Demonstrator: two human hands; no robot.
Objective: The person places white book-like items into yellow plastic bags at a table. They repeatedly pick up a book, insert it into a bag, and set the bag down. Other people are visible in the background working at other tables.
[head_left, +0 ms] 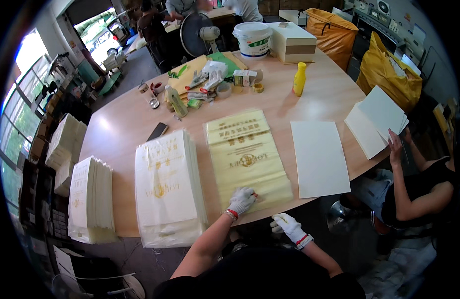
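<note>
A stack of pale yellow printed plastic bags (pixel 250 144) lies flat on the table before me. My left hand (pixel 242 201), in a white knit glove, is on its near end, fingers bunched on the top plastic bag. Off the table's front edge hangs my right hand (pixel 288 226), gloved too, its fingers loosely bent and slightly apart with nothing visible in them. To the right of the bags, a white board (pixel 319 159) lies flat. On the left stands a tall stack of bagged white boards (pixel 165 184) with gold print, its plastic overhanging the front edge.
Another bagged stack (pixel 90 199) stands at far left. A phone (pixel 158 131), a bottle (pixel 176 101), gloves and tape clutter the back. A yellow bottle (pixel 299 79), white bucket (pixel 252 40) and box (pixel 292 43) stand behind. At right, a co-worker's hands (pixel 395 145) touch loose boards (pixel 372 122).
</note>
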